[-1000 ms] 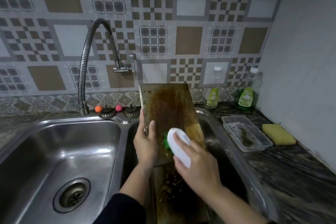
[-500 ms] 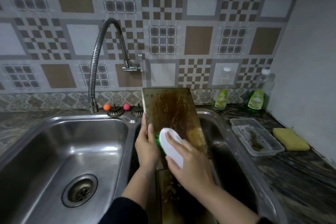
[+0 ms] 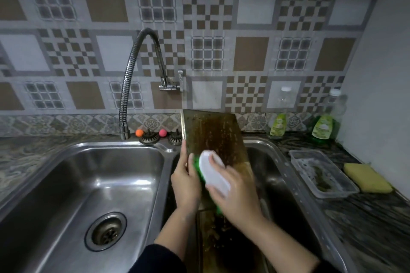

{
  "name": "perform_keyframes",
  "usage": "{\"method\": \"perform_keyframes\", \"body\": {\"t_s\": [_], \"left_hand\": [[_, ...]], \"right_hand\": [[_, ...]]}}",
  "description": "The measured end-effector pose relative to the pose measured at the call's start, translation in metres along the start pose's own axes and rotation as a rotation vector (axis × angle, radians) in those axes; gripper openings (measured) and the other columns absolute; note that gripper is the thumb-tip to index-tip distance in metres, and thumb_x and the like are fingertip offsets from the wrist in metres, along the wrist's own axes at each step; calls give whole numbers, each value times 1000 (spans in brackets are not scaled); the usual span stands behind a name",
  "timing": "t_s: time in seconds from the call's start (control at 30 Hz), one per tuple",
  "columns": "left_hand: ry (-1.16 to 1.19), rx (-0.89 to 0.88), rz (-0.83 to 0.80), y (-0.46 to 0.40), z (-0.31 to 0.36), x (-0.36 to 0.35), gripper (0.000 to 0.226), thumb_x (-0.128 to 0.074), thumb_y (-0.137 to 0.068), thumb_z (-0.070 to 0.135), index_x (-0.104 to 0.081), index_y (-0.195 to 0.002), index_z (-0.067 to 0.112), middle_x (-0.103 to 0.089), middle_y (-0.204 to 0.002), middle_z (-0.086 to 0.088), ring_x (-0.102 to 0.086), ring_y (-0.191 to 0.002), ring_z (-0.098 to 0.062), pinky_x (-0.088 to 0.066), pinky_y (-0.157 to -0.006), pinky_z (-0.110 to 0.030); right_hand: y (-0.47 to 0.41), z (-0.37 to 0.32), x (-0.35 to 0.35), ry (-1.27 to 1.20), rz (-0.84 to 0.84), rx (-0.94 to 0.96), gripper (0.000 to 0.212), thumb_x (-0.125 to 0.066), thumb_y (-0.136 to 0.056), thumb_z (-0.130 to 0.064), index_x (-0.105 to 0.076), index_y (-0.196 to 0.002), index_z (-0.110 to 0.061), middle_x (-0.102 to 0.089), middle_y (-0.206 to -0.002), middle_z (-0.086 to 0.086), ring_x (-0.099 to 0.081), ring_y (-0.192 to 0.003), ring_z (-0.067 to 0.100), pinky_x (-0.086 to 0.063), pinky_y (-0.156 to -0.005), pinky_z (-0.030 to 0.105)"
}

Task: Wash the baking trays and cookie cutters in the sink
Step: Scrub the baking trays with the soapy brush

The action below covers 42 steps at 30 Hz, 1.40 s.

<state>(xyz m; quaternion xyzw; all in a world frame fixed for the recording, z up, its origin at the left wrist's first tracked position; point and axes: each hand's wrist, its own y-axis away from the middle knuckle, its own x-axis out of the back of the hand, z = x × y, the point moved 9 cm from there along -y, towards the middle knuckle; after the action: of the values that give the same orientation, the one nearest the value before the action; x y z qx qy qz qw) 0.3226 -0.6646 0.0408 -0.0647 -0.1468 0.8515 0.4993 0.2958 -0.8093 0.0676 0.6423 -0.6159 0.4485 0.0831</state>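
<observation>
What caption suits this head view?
Left hand props a greasy tray in the sink; right hand scrubs with a brush.

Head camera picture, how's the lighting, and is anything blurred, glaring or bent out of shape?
Head view: dim, flat light; bright glare patches on the left sink basin; counter at lower right smeared by blur; wide-angle lens bows the wall tiles near the edges; tray and hands reasonably sharp.

Home kitchen: double steel sink (image 3: 93, 153), tiled backsplash (image 3: 250, 55), dish soap (image 3: 322, 127)
</observation>
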Motion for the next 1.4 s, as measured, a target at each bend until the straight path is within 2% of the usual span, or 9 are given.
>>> {"method": "perform_keyframes", "body": {"t_s": [0.1, 0.2, 0.33, 0.43, 0.67, 0.83, 1.0, 1.2, 1.4], "left_hand": [[-46, -35, -11, 1, 2, 3, 45, -44, -101, 21, -39, -143, 35, -48, -127, 26, -39, -97, 37, -32, -78, 7], [-122, -14, -12, 17, 8, -6, 46, -46, -100, 26, -36, -141, 46, -54, -104, 35, -52, -84, 26, -40, -72, -1], [-298, -94, -7, 34, 15, -21, 53, -46, -98, 36, -24, -137, 64, -67, -85, 16, -62, -67, 1, -45, -62, -22], [-507, -283, -51, 52, 30, -41, 52, -40, -99, 38, -21, -144, 56, -70, -88, 10, -65, -67, -11, -48, -54, -29], [-730, -444, -133, 69, 43, -55, 56, -49, -93, 40, -30, -147, 43, -65, -66, 10, -58, -42, -13, -39, -34, -26], [-595, -350, -238, 63, 60, -53, 54, -20, -94, 58, 6, -141, 61, -69, -86, 7, -65, -74, -11, -51, -60, -31], [-650, -158, -162, 18, 42, -23, 61, -27, -96, 57, 3, -149, 47, -37, -148, -2, -44, -130, -23, -44, -98, -39], [-622, -44, -193, 2, 15, 22, 60, -32, -97, 56, -4, -149, 49, -53, -132, -5, -52, -122, -24, -46, -91, -37], [-641, 41, -135, -8, -22, 99, 62, -36, -96, 56, -2, -149, 49, -55, -132, -7, -54, -119, -26, -46, -94, -39]], "right_hand": [[12, 7, -6, -41, -26, -14, 70, -65, -85, -37, -20, -131, -63, -47, -105, -25, -54, -100, 3, -39, -76, 10], [-35, 17, 20, 14, 107, -104, 71, -60, -88, -38, -13, -139, -55, -52, -108, -12, -58, -95, 11, -47, -73, 19], [-88, 14, 55, 39, 189, -177, 73, -50, -88, -56, -8, -147, -47, -46, -134, 7, -53, -112, 26, -45, -83, 32], [-96, 8, 64, 192, 171, -245, 76, -44, -84, -69, -5, -146, -51, -43, -121, 6, -56, -91, 23, -42, -69, 29], [-75, 23, 87, 255, 330, -338, 55, -50, -90, -39, -36, -144, -39, -47, -118, 9, -48, -77, 19, -38, -62, 25], [-74, 28, 122, 125, 445, -285, 53, -54, -89, -32, -44, -141, -32, -51, -118, 9, -56, -92, 23, -38, -69, 24], [-76, 14, 139, -73, 477, -187, 49, -51, -93, -27, -44, -141, -26, -54, -122, 9, -53, -95, 16, -37, -73, 22], [-73, 1, 105, -310, 386, -170, 49, -50, -95, -23, -41, -143, -23, -48, -133, 10, -49, -111, 17, -40, -87, 24], [-75, -9, 45, -79, 184, -214, 66, -48, -94, -45, -19, -150, -31, -38, -144, 11, -45, -123, 30, -45, -93, 39]]}}
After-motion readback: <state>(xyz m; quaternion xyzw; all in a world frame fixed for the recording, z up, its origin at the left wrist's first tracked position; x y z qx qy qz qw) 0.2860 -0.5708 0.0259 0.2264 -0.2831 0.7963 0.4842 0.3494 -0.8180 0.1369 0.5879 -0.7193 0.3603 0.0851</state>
